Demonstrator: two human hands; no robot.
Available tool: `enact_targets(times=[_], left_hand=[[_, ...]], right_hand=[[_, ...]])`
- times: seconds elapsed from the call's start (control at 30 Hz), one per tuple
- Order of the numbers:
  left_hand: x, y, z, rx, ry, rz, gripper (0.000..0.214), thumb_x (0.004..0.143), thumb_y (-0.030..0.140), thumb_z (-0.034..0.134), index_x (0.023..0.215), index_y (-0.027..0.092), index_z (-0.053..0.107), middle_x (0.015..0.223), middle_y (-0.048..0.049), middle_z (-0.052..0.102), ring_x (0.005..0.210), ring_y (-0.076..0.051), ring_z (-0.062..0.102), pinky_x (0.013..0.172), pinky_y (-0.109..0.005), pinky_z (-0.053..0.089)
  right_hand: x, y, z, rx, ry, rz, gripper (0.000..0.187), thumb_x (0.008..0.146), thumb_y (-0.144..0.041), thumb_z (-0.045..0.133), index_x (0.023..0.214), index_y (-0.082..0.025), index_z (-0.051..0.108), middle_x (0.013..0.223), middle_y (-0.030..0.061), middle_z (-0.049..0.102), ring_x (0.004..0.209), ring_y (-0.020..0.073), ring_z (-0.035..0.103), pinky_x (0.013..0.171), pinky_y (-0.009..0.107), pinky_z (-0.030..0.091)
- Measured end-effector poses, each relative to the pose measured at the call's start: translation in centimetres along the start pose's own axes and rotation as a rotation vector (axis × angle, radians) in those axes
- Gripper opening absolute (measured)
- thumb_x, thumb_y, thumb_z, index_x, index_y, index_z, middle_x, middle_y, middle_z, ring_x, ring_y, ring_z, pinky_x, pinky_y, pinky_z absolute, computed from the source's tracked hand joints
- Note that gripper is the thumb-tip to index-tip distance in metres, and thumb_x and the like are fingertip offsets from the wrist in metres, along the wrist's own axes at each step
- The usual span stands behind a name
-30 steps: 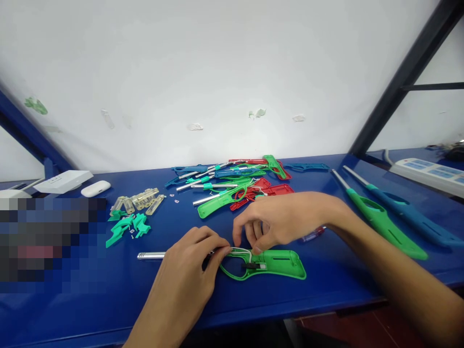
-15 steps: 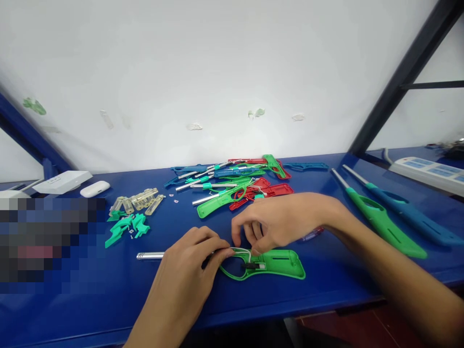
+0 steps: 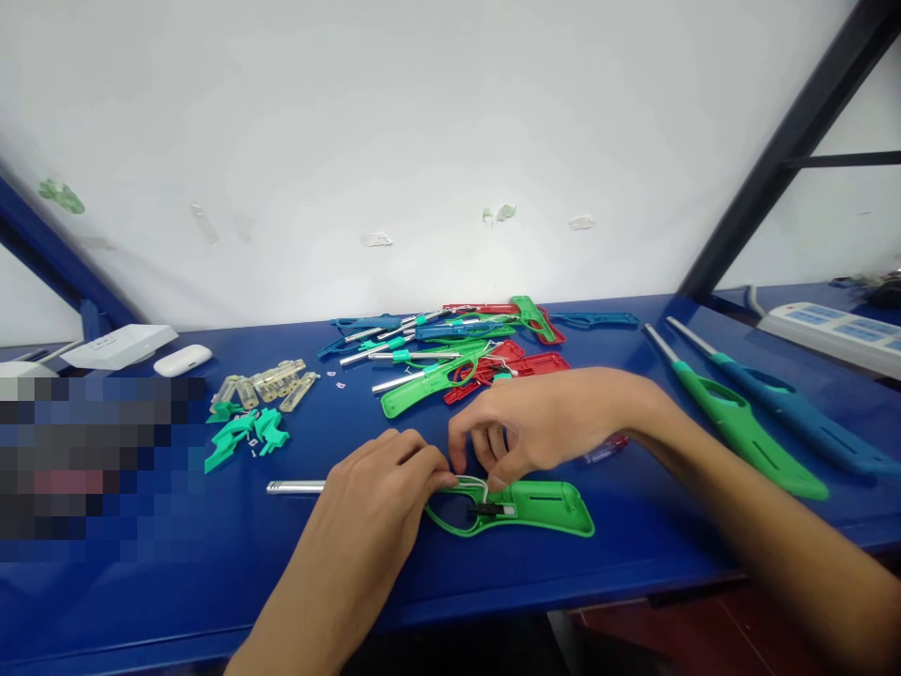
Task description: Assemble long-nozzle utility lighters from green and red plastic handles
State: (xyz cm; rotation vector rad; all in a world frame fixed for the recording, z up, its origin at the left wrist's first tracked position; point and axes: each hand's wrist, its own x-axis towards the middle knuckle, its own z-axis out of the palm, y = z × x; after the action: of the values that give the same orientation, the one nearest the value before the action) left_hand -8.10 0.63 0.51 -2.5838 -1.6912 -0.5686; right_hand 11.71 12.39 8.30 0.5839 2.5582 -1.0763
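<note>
An opened green lighter half shell (image 3: pixel 556 507) lies near the bench's front edge, its inside facing up. Its metal tube (image 3: pixel 296 487) points left, and a black and white part (image 3: pixel 491 510) sits by the ring-shaped opening. My left hand (image 3: pixel 387 493) is closed over the neck of the shell, hiding where the tube joins. Along the shell's upper edge runs a thin white wire (image 3: pixel 473 482). My right hand (image 3: pixel 539 427) is curled above it, thumb and index finger down at the wire. Its other fingers are bent in.
Behind lies a pile of red, blue and green lighter shells (image 3: pixel 429 380) with metal tubes. Clear fuel tanks (image 3: pixel 278 383) and teal plastic pieces (image 3: pixel 246 437) are at left, near a white case (image 3: pixel 183 361). Two closed lighters (image 3: pixel 753 432) and a power strip (image 3: pixel 837 329) lie right.
My left hand's fingers have shifted slightly along the neck and drawn closer together. The right hand stays nearly still at the wire. The whole view has moved a little.
</note>
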Motion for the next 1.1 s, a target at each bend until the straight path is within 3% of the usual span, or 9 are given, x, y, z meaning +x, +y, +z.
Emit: enact_targets(times=[0.1,0.33,0.73,0.9,1.1], left_hand=[[0.2,-0.7,-0.6,0.053,-0.129,0.083,0.016,0.101,0.014,0.06,0.093,0.022,0.07,0.093,-0.0014,0.071,0.085,-0.023,0.066,0.077,-0.033,0.048],[1.2,0.1,-2.8,0.038,-0.228,0.11,0.022,0.105,0.016,0.053,0.097,0.024,0.073,0.094,-0.0018,0.072,0.087,-0.021,0.07,0.082,-0.032,0.053],[1.1,-0.5,-2.6,-0.004,-0.212,0.15,0.037,0.095,0.002,0.051,0.1,0.027,0.077,0.097,-0.0018,0.074,0.086,-0.018,0.071,0.083,-0.026,0.054],[1.2,-0.5,-2.4,-0.012,-0.267,0.102,0.034,0.1,0.005,0.048,0.105,0.027,0.074,0.108,-0.0019,0.074,0.094,-0.02,0.07,0.089,-0.03,0.052],[1.7,-0.6,-2.1,-0.159,-0.253,0.041,0.028,0.102,0.012,0.048,0.099,0.024,0.073,0.1,-0.0029,0.073,0.09,-0.02,0.069,0.085,-0.029,0.05]], right_hand=[[0.0,0.1,0.0,-0.001,0.002,-0.012,0.03,0.087,-0.031,0.073,0.115,-0.022,0.068,0.093,-0.0001,0.075,0.084,0.0173,0.071,0.065,0.024,0.049],[0.3,0.7,0.1,-0.021,0.016,-0.051,0.03,0.084,-0.028,0.076,0.113,-0.022,0.069,0.09,-0.0016,0.075,0.081,0.0167,0.07,0.064,0.024,0.047],[0.0,0.3,-0.1,-0.063,0.029,-0.061,0.03,0.083,-0.028,0.077,0.111,-0.022,0.07,0.088,-0.0017,0.073,0.077,0.0166,0.067,0.064,0.027,0.044],[0.1,0.4,-0.1,-0.071,0.034,-0.061,0.028,0.082,-0.029,0.078,0.108,-0.022,0.07,0.086,-0.0031,0.071,0.075,0.0155,0.066,0.063,0.026,0.044],[0.2,0.7,0.1,-0.079,0.035,-0.057,0.031,0.082,-0.033,0.078,0.111,-0.024,0.07,0.089,-0.0017,0.072,0.077,0.0173,0.066,0.062,0.027,0.043]])
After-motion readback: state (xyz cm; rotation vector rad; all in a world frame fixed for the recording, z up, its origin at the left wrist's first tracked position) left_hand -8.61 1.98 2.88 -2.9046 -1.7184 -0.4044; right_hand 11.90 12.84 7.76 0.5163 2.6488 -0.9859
